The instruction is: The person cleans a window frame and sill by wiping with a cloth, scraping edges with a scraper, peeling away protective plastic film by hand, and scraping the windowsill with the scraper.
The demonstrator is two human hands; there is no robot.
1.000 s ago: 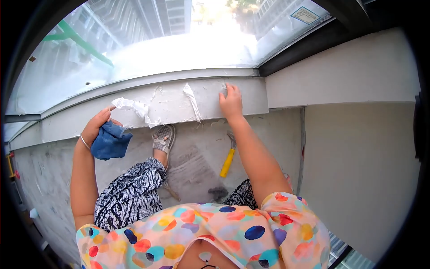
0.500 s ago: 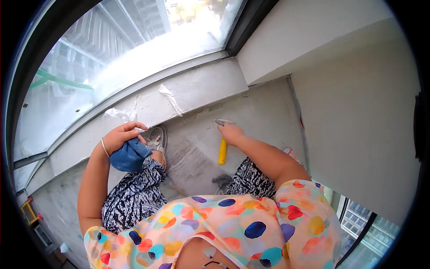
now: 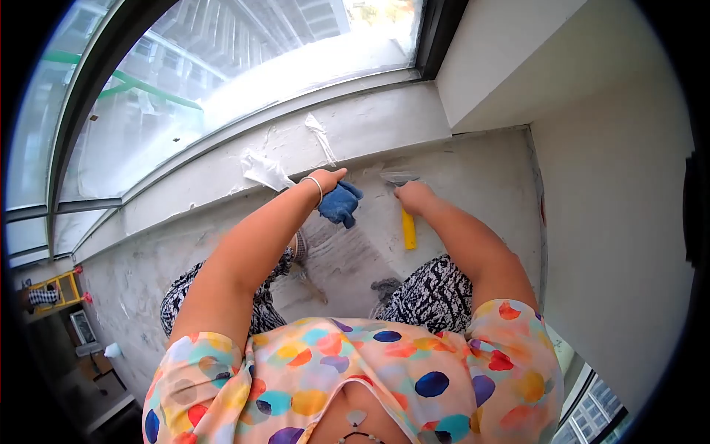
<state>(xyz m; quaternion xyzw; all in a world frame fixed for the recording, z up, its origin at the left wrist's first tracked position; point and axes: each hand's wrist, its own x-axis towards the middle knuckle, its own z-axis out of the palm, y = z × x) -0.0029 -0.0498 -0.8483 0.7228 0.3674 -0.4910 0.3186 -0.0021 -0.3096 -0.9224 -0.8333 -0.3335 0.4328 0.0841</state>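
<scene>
My left hand (image 3: 325, 180) is closed around a crumpled blue cloth (image 3: 340, 203), which hangs below the fingers in front of the ledge. To its right, my right hand (image 3: 415, 198) grips a scraper. The yellow scraper handle (image 3: 409, 231) points back toward me, and the flat scraper blade (image 3: 400, 177) sticks out beyond the fingers, over the grey floor near the foot of the ledge. A short gap lies between the cloth and the blade. Whether the blade touches the floor I cannot tell.
Torn white plastic (image 3: 266, 172) and a thin white strip (image 3: 319, 139) lie on the ledge (image 3: 384, 112) below the window. A dark rag (image 3: 385, 287) is on the floor between my legs. A pale wall (image 3: 614, 185) rises at right; a yellow frame (image 3: 66, 290) stands far left.
My left hand has moved right with the blue cloth, closer to the scraper. The right hand still grips the scraper. My view has shifted, showing more of the room at left.
</scene>
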